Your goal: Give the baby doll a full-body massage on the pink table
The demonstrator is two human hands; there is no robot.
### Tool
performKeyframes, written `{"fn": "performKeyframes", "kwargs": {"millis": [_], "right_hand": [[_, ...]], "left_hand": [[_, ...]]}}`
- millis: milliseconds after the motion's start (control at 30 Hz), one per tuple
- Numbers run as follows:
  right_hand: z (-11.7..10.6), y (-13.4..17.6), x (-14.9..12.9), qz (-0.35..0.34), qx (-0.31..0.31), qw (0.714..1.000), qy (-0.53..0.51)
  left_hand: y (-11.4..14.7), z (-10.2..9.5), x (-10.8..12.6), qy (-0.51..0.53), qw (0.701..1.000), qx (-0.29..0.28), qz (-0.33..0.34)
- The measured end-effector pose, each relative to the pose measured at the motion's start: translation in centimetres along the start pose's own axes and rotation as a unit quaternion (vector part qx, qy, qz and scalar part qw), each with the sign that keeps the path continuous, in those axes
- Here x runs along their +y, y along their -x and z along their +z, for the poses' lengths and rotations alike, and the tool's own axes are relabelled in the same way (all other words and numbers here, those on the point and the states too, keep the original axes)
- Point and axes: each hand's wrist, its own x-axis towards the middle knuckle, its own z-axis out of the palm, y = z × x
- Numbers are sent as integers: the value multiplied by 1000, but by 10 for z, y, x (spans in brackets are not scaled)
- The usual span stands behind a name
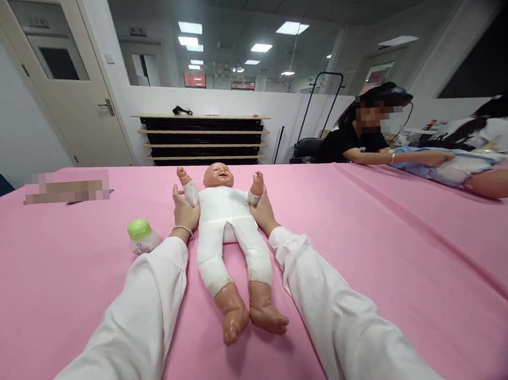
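A baby doll (224, 206) with a white cloth body lies on its back on the pink table cover, its feet toward me. Its head, hands and feet look like moulded plastic. My left hand (185, 210) is closed round the doll's arm on the left, with the thumb or a finger showing beside the sleeve. On the other side my right hand (262, 210) grips the doll's other arm; most of its fingers are hidden behind that arm. Close to my left wrist stands a small jar (143, 238) with a green lid.
The pink cover (348, 253) spreads over the wide table. A blurred-out object (67, 187) lies at the far left. To the right, a person in a black top (362, 134) handles another doll (494, 182) and blue-and-white cloth. Low shelves (203, 137) stand against the back wall.
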Motion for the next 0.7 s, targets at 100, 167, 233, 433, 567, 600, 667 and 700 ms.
{"fn": "performKeyframes", "kwargs": {"millis": [100, 167, 233, 433, 567, 600, 667, 700], "right_hand": [[-5, 6, -5, -15, -11, 1000, -15], [-7, 11, -4, 11, -16, 1000, -4], [-8, 15, -2, 32, -25, 999, 11], [-13, 25, -3, 46, -43, 998, 7], [-16, 28, -8, 64, -40, 997, 12], [-17, 29, -9, 69, -38, 997, 13], [-19, 30, -12, 76, -36, 996, 15], [-20, 31, -13, 77, -35, 996, 14]], "left_hand": [[7, -5, -1, 34, 999, 6, -10], [11, -9, 0, 63, 998, 8, -7], [16, -13, 3, 76, 997, 6, -20], [29, -25, 12, 89, 995, -31, 21], [34, -32, 12, 58, 994, -49, 79], [35, -33, 12, 51, 994, -47, 89], [38, -35, 12, 42, 993, -47, 100], [39, -36, 12, 41, 993, -46, 103]]}}
